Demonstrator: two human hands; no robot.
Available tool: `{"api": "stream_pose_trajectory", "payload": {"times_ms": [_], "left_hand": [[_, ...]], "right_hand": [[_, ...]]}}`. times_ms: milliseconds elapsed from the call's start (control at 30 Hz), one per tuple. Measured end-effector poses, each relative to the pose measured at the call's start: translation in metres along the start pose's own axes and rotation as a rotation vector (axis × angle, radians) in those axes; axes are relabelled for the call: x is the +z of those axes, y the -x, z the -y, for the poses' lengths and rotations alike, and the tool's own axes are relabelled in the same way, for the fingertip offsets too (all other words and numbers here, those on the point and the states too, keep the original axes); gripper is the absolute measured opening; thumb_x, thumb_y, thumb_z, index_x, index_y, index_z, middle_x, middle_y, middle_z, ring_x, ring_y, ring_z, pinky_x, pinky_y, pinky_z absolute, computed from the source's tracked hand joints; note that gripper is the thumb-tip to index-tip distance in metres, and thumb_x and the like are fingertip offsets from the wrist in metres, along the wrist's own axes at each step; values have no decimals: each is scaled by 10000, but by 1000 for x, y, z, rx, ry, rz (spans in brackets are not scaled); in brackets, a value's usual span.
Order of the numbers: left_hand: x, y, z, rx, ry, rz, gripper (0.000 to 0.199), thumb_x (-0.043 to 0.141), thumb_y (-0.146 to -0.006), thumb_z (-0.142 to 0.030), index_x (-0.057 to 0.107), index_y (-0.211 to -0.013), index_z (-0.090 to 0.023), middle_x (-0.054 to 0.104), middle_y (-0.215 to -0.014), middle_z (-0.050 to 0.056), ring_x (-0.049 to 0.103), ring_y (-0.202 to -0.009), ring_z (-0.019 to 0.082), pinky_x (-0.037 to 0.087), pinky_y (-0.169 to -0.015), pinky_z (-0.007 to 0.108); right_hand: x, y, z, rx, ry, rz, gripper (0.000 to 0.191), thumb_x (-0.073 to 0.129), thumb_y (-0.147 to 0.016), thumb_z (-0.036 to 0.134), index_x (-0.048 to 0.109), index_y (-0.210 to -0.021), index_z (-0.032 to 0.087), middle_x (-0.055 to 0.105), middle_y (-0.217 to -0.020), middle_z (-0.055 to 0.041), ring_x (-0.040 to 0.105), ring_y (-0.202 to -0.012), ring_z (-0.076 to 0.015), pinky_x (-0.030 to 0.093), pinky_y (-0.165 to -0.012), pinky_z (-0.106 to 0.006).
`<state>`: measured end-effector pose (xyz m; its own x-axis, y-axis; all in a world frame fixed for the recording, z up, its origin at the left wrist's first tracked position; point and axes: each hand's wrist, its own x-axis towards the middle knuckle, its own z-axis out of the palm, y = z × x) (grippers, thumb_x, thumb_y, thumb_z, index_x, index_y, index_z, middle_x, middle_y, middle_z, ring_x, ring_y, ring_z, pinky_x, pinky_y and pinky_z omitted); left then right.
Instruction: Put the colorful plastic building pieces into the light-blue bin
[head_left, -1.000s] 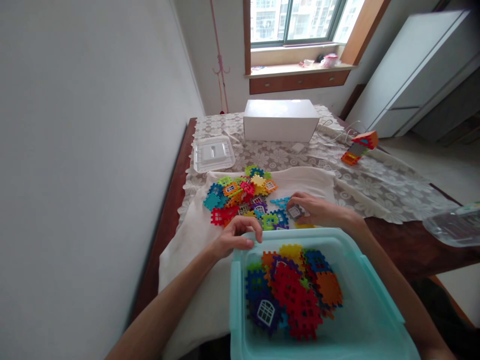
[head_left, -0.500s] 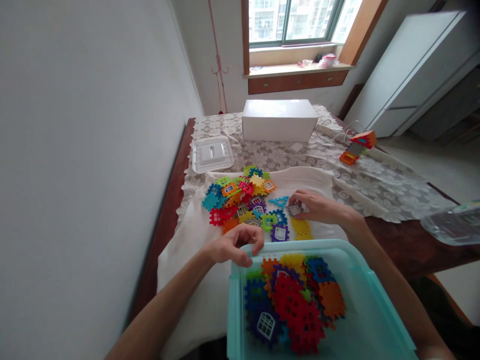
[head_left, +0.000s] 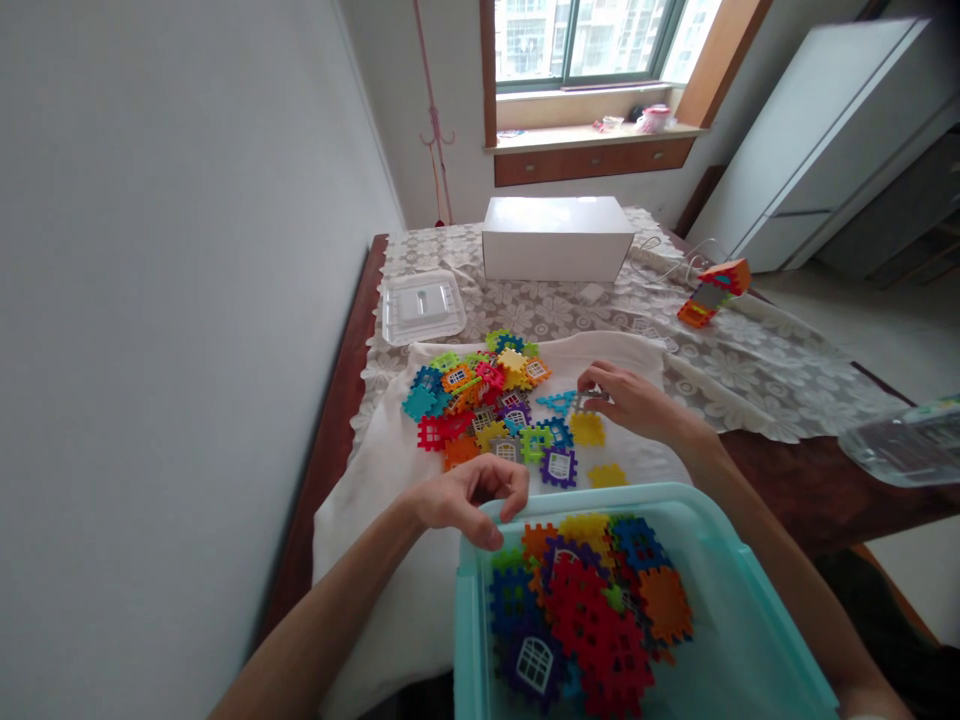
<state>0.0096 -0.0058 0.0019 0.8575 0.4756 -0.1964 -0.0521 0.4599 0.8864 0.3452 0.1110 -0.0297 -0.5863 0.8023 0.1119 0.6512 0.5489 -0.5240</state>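
Note:
My left hand [head_left: 472, 497] is curled around the far left corner of a teal plastic bin [head_left: 600, 492], thumb over the rim. The bin holds red, blue, orange, yellow and purple interlocking tiles [head_left: 592, 610]. My right hand [head_left: 622, 395] pinches a grey tile [head_left: 592, 397] beside a light-blue triangular piece [head_left: 556, 403]. Just below the fingers lies a yellow tile [head_left: 587, 430], with another yellow tile [head_left: 607, 475] nearer the bin. To the left, a heap of mixed coloured tiles [head_left: 480, 390] rests on a white cloth [head_left: 382, 510].
A clear plastic lid [head_left: 424, 307] lies at the back left, and a white box [head_left: 557, 240] stands behind the heap. On the right are a small assembled tile structure [head_left: 712, 293] and a clear plastic container [head_left: 900, 445] at the table edge.
My right hand has moved slightly away from me with the grey tile. The two yellow tiles, touching before, now lie apart. My left hand stays on the bin.

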Motion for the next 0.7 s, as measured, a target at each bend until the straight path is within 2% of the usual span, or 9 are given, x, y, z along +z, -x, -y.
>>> {"api": "stream_pose_trajectory", "payload": {"times_ms": [67, 133, 200, 300, 367, 433, 567, 700], "left_hand": [[0, 1, 0, -10, -5, 3, 505, 1014, -659, -427, 576, -764, -199, 537, -559, -69, 354, -421, 46, 243, -385, 186], [0, 1, 1, -18, -19, 5, 513, 1018, -654, -438, 577, -761, -199, 534, -562, -69, 356, -432, 48, 249, -392, 187], [0, 1, 1, -26, -34, 7, 519, 1022, -646, -442, 579, -759, -197, 533, -570, -69, 365, -449, 48, 262, -409, 188], [-1, 2, 2, -42, -43, 21, 531, 1029, -632, -443, 575, -758, -197, 537, -582, -66, 392, -473, 54, 294, -436, 189], [-1, 2, 2, -56, -44, 24, 543, 1028, -636, -464, 570, -761, -201, 541, -584, -65, 399, -478, 61, 306, -441, 193], [-2, 2, 2, -65, -46, 22, 553, 1024, -645, -489, 566, -766, -205, 532, -578, -69, 385, -478, 63, 303, -439, 196], [-2, 2, 1, -69, -42, 28, 551, 1019, -656, -503, 571, -780, -207, 514, -576, -75, 354, -482, 63, 300, -441, 198], [-2, 2, -1, -69, -34, 35, 541, 1016, -669, -501, 578, -789, -206, 518, -585, -72, 352, -488, 63, 299, -447, 201]], "right_hand": [[-4, -2, 5, -11, -45, -100, 81, 621, -1022, 287, 688, -1027, 242, 740, -1061, -85, 690, -910, -252, 528, -866, -394], [-8, -2, 13, 4, -161, -139, 122, 657, -1026, 352, 691, -1067, 243, 742, -986, -63, 674, -857, -234, 524, -807, -368], [-9, 1, 21, 15, -321, -56, 245, 709, -1018, 440, 677, -1169, 250, 737, -939, -33, 657, -798, -207, 519, -730, -328], [-5, 4, 35, -35, -427, 184, 331, 746, -1008, 497, 667, -1224, 260, 727, -925, -7, 644, -774, -184, 515, -680, -293], [3, 5, 44, -86, -360, 300, 266, 739, -1011, 437, 694, -1208, 263, 731, -929, -9, 652, -786, -189, 535, -710, -305], [11, 5, 50, -115, -263, 339, 256, 721, -1005, 335, 714, -1255, 275, 765, -981, -25, 695, -850, -217, 571, -786, -338], [21, 4, 54, -167, -157, 332, 350, 719, -996, 260, 733, -1343, 301, 791, -1209, -78, 743, -1091, -286, 601, -966, -413], [21, 3, 52, -201, -123, 332, 327, 693, -1033, 294, 749, -1356, 306, 747, -1198, -82, 739, -1077, -280, 603, -976, -416]]}}
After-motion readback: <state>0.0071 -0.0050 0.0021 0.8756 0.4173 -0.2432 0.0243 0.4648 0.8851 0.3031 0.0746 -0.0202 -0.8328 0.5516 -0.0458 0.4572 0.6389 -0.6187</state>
